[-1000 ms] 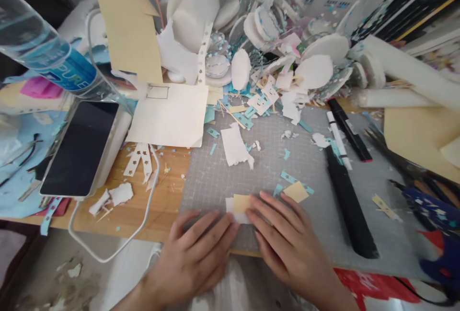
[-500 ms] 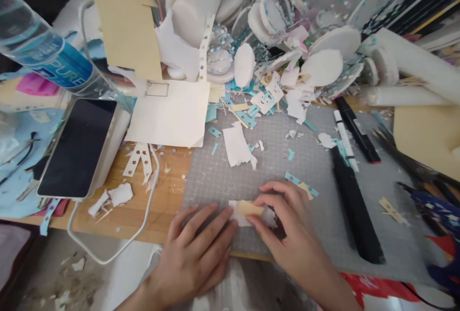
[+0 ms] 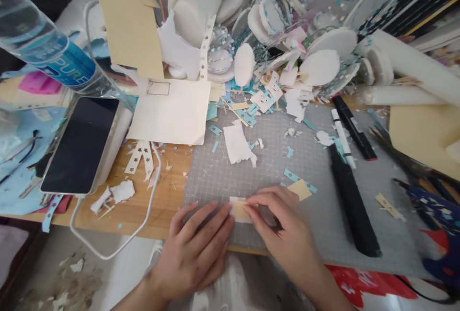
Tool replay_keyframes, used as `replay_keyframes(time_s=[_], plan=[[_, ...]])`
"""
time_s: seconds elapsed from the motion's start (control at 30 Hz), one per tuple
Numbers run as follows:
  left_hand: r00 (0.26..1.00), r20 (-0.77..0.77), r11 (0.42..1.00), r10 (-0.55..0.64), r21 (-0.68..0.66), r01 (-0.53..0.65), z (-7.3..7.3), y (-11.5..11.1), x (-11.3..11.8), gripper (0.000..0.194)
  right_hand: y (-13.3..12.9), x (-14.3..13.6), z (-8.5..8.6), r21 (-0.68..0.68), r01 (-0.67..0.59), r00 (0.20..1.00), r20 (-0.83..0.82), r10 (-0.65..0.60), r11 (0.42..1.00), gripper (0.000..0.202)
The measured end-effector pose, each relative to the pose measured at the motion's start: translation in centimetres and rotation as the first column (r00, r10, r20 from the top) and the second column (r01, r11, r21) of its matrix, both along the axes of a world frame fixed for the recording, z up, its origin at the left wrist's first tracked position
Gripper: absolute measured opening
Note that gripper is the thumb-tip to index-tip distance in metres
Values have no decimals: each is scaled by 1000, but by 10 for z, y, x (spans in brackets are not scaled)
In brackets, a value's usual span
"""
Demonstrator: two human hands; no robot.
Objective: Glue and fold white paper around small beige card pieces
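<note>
My left hand (image 3: 201,244) lies flat at the front edge of the grey cutting mat (image 3: 212,181), its fingers stretched out. Those fingertips touch the left end of a small white paper piece (image 3: 235,199). On top of that sits a small pale yellow paper piece (image 3: 239,211). With thumb and index finger, my right hand (image 3: 287,227) pinches the yellow piece at its right end; the hand hides the right side of the white paper. Another pale yellow paper piece (image 3: 301,190) and a blue punched strip (image 3: 292,175) lie just beyond my right knuckles.
A torn white paper (image 3: 237,143) and scraps lie mid-mat. On the right are a black cutter-like tool (image 3: 354,205), a white pen (image 3: 343,138) and a black marker (image 3: 355,129). A phone (image 3: 81,145), cable (image 3: 149,220) and water bottle (image 3: 53,47) stand left. White foam discs (image 3: 319,67) crowd the back.
The yellow piece and my right fingertips have shifted left, and the piece now lies flatter over the white paper. More of the other yellow piece shows. My left hand has barely moved.
</note>
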State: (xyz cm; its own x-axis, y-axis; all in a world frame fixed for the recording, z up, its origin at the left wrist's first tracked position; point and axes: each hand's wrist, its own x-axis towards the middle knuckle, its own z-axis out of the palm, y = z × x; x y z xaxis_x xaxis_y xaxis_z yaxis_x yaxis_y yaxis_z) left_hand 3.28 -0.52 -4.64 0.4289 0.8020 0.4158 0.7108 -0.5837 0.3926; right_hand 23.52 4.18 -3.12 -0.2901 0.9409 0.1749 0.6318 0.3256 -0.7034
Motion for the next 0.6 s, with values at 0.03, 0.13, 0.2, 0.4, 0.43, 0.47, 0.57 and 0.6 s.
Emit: replay_keyframes(time_s=[0.03, 0.13, 0.2, 0.4, 0.43, 0.47, 0.57, 0.6], plan=[[1000, -3, 1000, 3, 1, -3, 0, 0, 0, 33, 0, -1, 0, 9, 6, 1000, 20, -6, 1000, 7], [1000, -8, 1000, 8, 4, -8, 2, 1, -1, 32, -1, -4, 1, 28, 21, 998, 52, -23, 999, 7], [1000, -5, 1000, 9, 0, -9, 3, 1, -1, 32, -2, -5, 1, 32, 26, 997, 66, -29, 999, 8], [1000, 4, 1000, -3, -4, 3, 4, 3, -1, 33, -3, -3, -1, 49, 3, 994, 110, -9, 999, 6], [1000, 4, 1000, -8, 0, 8, 4, 3, -2, 33, -3, -3, -2, 46, 3, 993, 115, -9, 999, 5], [1000, 6, 1000, -8, 2, 8, 4, 3, -2, 33, -3, -3, -2, 45, 4, 993, 116, -9, 999, 5], [1000, 20, 1000, -10, 9, 10, 5, 3, -1, 33, -3, -3, -3, 38, -3, 993, 114, -1, 999, 6], [1000, 22, 1000, -19, 8, 19, 5, 2, -1, 33, -3, -3, -3, 37, -5, 994, 113, 0, 999, 8]])
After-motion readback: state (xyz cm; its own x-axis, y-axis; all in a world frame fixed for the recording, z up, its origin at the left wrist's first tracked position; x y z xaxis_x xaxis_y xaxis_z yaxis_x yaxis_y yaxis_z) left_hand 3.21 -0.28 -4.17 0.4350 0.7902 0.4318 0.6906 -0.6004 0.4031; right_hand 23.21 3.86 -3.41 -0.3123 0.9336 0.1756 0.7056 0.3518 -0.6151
